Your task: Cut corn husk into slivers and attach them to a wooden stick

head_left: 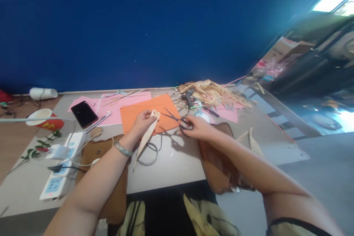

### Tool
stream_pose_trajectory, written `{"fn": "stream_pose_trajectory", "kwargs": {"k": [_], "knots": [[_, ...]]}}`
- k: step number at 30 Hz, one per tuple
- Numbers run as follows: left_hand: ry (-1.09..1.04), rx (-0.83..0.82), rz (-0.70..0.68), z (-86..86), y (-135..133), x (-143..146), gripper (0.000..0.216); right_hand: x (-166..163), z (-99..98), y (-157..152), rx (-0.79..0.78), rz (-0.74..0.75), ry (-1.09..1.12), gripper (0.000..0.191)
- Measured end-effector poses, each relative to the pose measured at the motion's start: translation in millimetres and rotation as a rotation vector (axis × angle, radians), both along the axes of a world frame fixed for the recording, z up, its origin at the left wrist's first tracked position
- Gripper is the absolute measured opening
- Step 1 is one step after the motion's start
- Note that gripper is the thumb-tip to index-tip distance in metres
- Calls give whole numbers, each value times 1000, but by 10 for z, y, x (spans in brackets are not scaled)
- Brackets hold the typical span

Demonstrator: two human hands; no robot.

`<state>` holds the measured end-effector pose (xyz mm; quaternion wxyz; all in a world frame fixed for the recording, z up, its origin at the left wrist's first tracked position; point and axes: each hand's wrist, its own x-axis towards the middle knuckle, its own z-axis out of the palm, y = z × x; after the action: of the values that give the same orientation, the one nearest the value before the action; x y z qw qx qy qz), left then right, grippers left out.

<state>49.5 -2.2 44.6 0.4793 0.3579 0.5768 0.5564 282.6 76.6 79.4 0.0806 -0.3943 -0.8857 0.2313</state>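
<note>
While the left hand [141, 123] pinches the top of a pale, tapering strip [148, 136] between thumb and fingers, the right hand [199, 127] grips a pair of dark scissors [177, 119] by the handles, as the head view shows. The strip hangs slanting from the left hand toward the person, its narrow end lowest. The scissors' blades stand parted, pointing toward the strip's pinched top and apart from it. Both tools of this work are in front of an orange sheet [163, 101] on the table [171, 166]; whether the left hand touches that sheet I cannot tell. Behind the right hand, a glue gun [188, 97] lies beside a loose heap of straw-coloured strips [212, 90]. Farther left are pink paper [113, 114], a black phone [84, 114], a tipped red paper cup [56, 123] and a white power strip [52, 186] with plugs in it. Under each forearm lies brown cloth [212, 155].
</note>
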Motion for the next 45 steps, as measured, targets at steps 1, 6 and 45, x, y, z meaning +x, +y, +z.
{"fn": "stream_pose_trajectory", "kwargs": {"k": [1,6,45], "knots": [[12,4,-5,-8,-1,5,23,18,10,-35,-1,17,-23,40],[4,21,-104,-66,-16,52,22,11,23,-178,-79,44,-40,35],[-22,-73,-530,-103,-157,225,23,271,-259,-769,-314,-67,-62,40]]}}
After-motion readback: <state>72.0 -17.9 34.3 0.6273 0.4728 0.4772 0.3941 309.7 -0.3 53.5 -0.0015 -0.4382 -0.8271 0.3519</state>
